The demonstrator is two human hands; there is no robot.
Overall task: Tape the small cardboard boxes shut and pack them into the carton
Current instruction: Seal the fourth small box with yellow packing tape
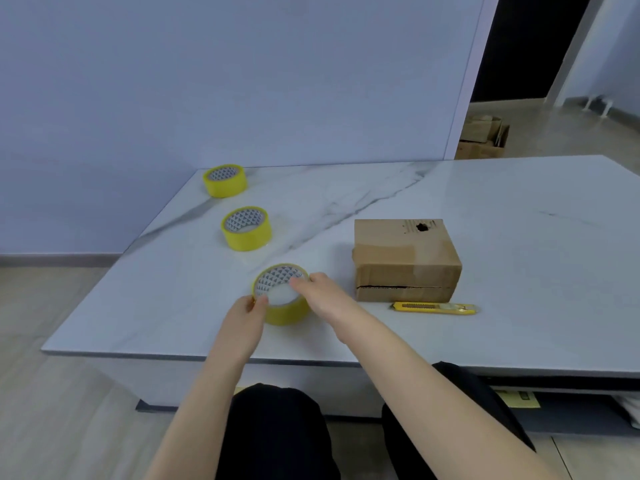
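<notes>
Pinching with the left hand (251,308) at the near left rim, and gripping with the bent fingers of the right hand (320,294) over the far right rim, of a roll of yellow packing tape (289,313) with a patterned white core, lying flat near the front edge of a white marble-patterned table (519,254). Probably steadying the roll from both sides, either to lift it or to feel for the loose end; no loose end visible. Just to the right, within easy reach: a small brown cardboard box (405,261), flaps down on top, a glossy strip across it that is possibly tape, a dark gap open along its near side, so seemingly not yet fully sealed. Just beside the box's near side, touching or not impossible to tell: a slim yellow utility knife (434,308), laid parallel, likely kept handy for cutting tape. Farther left, in a row running toward the far left corner: a second yellow roll (246,233) and a third yellow roll (225,185), apparently spares. Beyond the table at far right, on the floor: a pile of brown cartons (481,140), possibly including the packing carton, too distant to tell.
</notes>
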